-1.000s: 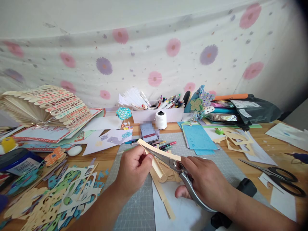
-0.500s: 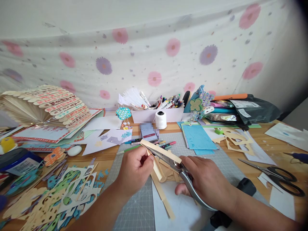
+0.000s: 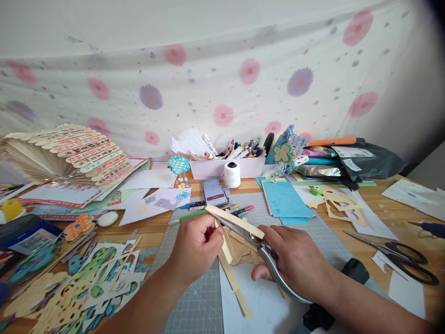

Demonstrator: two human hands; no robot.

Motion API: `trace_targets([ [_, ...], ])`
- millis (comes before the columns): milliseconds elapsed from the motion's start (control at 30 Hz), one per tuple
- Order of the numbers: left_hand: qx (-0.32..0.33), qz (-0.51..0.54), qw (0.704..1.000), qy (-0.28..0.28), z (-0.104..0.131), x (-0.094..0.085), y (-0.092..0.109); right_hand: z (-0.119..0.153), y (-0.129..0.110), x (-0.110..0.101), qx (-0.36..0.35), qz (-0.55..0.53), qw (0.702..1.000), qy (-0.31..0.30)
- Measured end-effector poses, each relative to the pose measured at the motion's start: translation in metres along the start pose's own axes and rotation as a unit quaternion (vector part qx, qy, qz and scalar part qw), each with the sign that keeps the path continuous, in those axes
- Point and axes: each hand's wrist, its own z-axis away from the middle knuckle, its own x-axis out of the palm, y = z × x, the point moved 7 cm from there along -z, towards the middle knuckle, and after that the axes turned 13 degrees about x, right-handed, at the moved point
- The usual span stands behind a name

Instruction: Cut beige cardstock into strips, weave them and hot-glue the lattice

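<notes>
My left hand (image 3: pixel 196 248) is closed, its thumb and bent fingers pinching a cream paper strip (image 3: pixel 226 246) just below the tip of a tool. That tool is a silver plier-like hand tool (image 3: pixel 271 271) with long narrow jaws and a curved handle, gripped in my right hand (image 3: pixel 295 260). Along the top of its jaws runs a cream strip (image 3: pixel 233 220). Whether the jaws bite on the paper cannot be made out. Under both hands lie cream paper pieces (image 3: pixel 243 254), another long strip (image 3: pixel 239 297) and a white sheet (image 3: pixel 257 308), on a grey cutting mat (image 3: pixel 189 304).
Black-handled scissors (image 3: pixel 399 257) lie at the right. Paper offcuts (image 3: pixel 66 297) are heaped at the left. Behind stand a thread spool (image 3: pixel 232 175), a phone (image 3: pixel 215 194), a pen box (image 3: pixel 225 169) and blue paper (image 3: pixel 287 197). A black object (image 3: pixel 354 271) lies beyond my right forearm.
My left hand has shifted slightly down and right with the strip, a little further from the tool's tip. The right hand keeps its hold almost unmoved.
</notes>
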Motion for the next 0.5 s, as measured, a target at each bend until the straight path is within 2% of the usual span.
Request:
trace_targets([
  [500,0.0,-0.007,1.0,-0.011,0.0008,0.0001,-0.0027,-0.0016,0.0023,-0.0033,-0.009,0.03,0.999,0.031],
])
